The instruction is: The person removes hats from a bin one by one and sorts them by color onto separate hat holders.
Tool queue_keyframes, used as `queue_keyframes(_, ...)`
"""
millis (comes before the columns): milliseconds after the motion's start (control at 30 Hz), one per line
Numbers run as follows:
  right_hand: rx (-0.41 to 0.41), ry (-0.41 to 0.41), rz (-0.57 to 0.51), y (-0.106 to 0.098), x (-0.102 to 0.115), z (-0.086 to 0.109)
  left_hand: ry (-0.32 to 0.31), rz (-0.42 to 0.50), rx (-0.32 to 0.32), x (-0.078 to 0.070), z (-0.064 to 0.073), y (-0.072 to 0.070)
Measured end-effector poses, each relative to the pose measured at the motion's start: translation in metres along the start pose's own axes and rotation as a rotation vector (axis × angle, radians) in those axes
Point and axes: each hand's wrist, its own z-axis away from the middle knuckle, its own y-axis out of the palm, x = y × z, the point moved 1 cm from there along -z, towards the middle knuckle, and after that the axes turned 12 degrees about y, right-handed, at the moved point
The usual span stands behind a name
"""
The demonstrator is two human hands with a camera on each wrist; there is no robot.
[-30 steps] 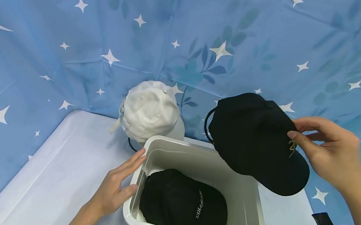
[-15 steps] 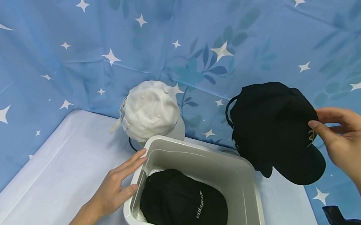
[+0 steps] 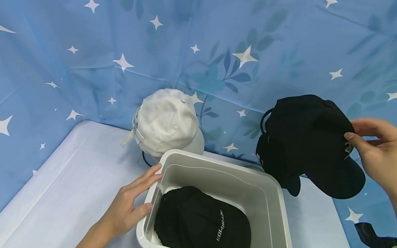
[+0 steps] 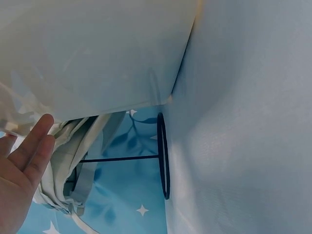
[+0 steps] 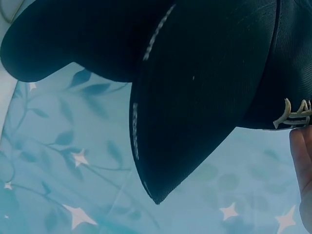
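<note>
My right hand pinches the front of a black baseball cap between thumb and fingers, near its gold emblem. The cap is raised behind the bin at right, its brim pointing right and down in the head view. A second black cap shows below and behind it, mostly hidden. With fingers spread, my left hand touches the left rim of a pale grey plastic bin. Inside the bin lies another black baseball cap with white lettering.
Behind the bin's left corner, a white baseball cap sits on a thin black wire stand. A white-covered table bears the bin. Blue star-patterned cloth hangs close behind.
My right hand has carried the black cap right and back, away from above the bin, slowing lately. The second black cap has come into sight below it. My left hand stays put.
</note>
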Motion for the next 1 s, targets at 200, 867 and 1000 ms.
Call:
queue_keyframes(200, 0.012, 0.051, 0.031, 0.007, -0.016, -0.003, 0.000, -0.003, -0.002, 0.000, 0.001, 0.000)
queue_keyframes(867, 0.089, 0.147, 0.023, 0.035, -0.053, 0.005, 0.011, 0.007, -0.003, 0.002, 0.002, 0.001)
queue_keyframes(1000, 0.095, 0.161, 0.025, 0.041, -0.058, 0.006, 0.011, 0.013, -0.004, 0.002, 0.003, 0.001)
